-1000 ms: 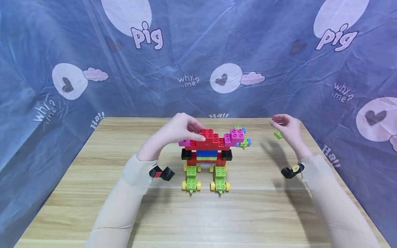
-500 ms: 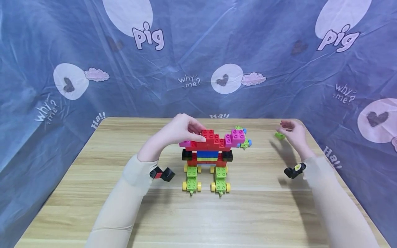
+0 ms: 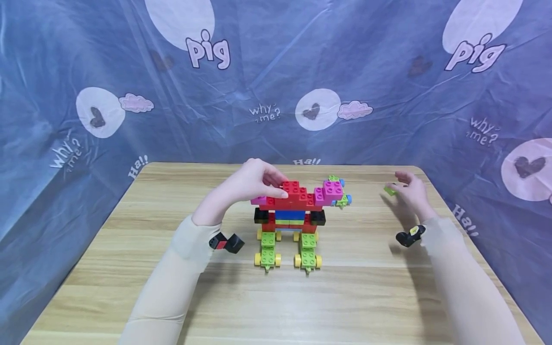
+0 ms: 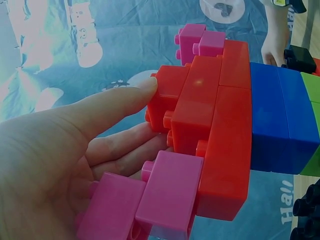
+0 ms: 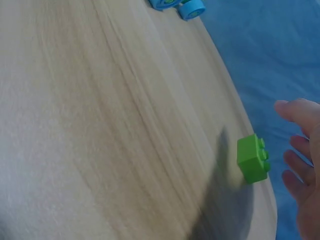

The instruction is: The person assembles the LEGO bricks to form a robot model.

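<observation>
My left hand holds the top of a toy brick figure standing mid-table. In the left wrist view the thumb presses a red brick at the figure's top, with fingers behind it. Pink bricks sit at its ends, blue and black ones lower down. Green wheeled bases with yellow wheels are at its foot. Over the table's far right, my right hand has loosely bent fingers. A small green brick lies on the table beside them, a gap showing in the right wrist view.
Behind the figure's right end stand green pieces with blue wheels. The wooden table meets a blue printed cloth along its back and right sides. The green brick is close to the table's edge.
My right hand has shifted right and slightly down, from above the green brick to beside it. The left hand keeps its hold and the figure stays put.
</observation>
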Motion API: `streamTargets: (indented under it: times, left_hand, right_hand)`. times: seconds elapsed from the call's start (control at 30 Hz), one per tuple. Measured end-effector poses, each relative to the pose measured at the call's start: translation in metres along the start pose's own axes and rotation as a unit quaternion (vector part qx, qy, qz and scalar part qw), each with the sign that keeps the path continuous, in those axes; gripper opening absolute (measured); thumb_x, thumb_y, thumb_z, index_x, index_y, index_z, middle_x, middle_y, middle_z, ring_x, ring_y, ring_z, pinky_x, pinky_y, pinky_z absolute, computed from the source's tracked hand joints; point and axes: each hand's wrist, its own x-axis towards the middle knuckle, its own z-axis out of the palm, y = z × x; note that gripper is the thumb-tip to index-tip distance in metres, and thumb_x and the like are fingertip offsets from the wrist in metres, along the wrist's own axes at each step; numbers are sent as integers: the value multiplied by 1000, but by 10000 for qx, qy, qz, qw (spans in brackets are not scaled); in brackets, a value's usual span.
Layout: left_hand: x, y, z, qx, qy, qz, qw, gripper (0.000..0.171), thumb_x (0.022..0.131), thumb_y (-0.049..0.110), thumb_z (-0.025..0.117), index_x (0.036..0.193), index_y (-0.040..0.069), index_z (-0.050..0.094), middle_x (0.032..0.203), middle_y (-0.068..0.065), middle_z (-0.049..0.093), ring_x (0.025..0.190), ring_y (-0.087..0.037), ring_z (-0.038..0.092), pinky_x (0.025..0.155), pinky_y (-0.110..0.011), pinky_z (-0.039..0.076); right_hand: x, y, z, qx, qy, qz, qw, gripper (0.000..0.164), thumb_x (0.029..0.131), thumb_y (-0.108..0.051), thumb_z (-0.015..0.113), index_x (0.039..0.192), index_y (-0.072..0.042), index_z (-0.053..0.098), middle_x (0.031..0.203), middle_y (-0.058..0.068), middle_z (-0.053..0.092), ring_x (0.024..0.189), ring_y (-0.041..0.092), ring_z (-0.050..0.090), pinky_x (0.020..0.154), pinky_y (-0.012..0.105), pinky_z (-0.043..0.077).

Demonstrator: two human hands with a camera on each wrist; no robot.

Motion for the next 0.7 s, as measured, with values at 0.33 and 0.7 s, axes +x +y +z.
streamTargets:
  times: [0.33,0.7]
  left_hand:
    - [0,-1,1,-26,3,-12,10000,38,79,22,81,112,6,72,102,-7,74,90,-17,70,83,-29,56]
    - [-1,-1,1,-77,16,-19,10000,38,79,22,81,112,6,72,102,-8,74,89,-17,70,83,-29,56]
  right_hand:
    - [3,20,5,-31,-198,161,9997,69,92,-24,64,142,10,33,143,33,38,131,48,36,109,56,30]
    - [8,30,5,-334,-368,149,9987,71,90,-24,66,140,15,33,134,37,43,120,46,45,86,31,41]
